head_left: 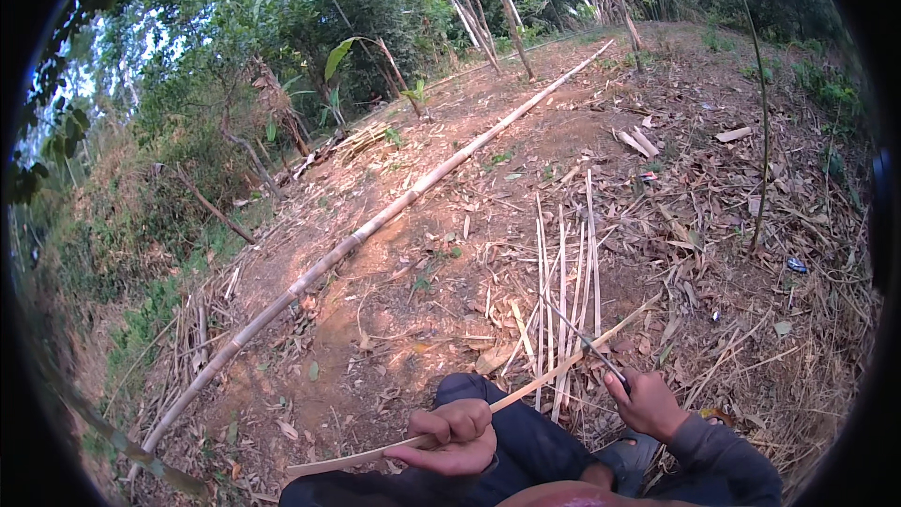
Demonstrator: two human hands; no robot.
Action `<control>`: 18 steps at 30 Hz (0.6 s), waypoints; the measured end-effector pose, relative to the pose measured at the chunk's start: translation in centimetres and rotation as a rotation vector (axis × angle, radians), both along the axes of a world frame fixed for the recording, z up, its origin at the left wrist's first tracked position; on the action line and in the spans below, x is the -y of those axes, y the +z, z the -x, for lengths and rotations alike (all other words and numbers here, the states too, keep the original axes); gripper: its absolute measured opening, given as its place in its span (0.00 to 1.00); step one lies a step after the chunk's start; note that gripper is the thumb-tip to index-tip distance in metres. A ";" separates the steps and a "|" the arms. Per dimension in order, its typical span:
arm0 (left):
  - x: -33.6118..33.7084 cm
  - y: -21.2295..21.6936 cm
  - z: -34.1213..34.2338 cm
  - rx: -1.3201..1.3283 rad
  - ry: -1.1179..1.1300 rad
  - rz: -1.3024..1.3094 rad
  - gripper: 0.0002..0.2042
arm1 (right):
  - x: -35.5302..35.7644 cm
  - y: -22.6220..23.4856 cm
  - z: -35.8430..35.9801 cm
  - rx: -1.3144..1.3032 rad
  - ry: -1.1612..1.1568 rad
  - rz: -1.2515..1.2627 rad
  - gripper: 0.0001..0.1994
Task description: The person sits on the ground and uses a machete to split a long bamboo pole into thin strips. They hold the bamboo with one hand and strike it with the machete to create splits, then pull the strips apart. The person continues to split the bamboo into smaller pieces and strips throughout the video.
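My left hand [452, 438] is closed around a pale bamboo strip [540, 381], above my dark-trousered leg. One end of the strip sticks out to the lower left of the fist, and the other slants up to the right. My right hand [649, 404] grips the dark handle of a knife [597, 351]. Its thin blade points up and to the left and crosses the strip, seemingly touching it. Several split bamboo strips [589, 225] lie on the ground just beyond the knife, roughly side by side.
A long bamboo pole [413, 190] runs diagonally across the slope from lower left to the far trees. Dry leaves and twigs litter the ground. A thin upright stem [763, 131] stands at right. Near my right hand is a grey sandal [633, 460] on my foot.
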State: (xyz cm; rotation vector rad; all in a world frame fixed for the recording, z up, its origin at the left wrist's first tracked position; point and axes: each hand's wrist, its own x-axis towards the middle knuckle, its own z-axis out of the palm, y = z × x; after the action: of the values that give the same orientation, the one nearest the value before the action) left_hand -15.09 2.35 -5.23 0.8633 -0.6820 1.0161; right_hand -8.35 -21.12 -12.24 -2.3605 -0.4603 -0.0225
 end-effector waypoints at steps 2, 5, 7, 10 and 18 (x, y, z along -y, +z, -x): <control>-0.5 0.3 -0.2 -0.019 -0.036 0.001 0.28 | -1.3 1.6 0.6 0.173 0.169 -0.024 0.22; -1.4 0.9 0.1 -0.027 -0.122 -0.060 0.28 | -2.4 1.8 -0.3 0.364 0.245 0.020 0.19; -1.6 1.2 0.4 -0.040 -0.204 -0.167 0.29 | -2.2 -0.4 -1.7 0.324 0.182 -0.078 0.22; -1.6 1.8 0.1 -0.071 -0.259 -0.362 0.29 | 0.1 -5.9 -5.5 -0.199 -0.174 -0.167 0.27; -1.0 3.8 -0.2 0.012 -0.349 -0.348 0.31 | -1.0 -1.8 -2.0 0.068 -0.119 -0.113 0.25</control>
State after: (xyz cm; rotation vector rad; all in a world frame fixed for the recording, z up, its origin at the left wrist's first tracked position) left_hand -14.87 3.35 -1.39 0.9952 -0.9997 0.5975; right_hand -6.35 -20.15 -14.02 -2.2779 -0.3414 -0.1801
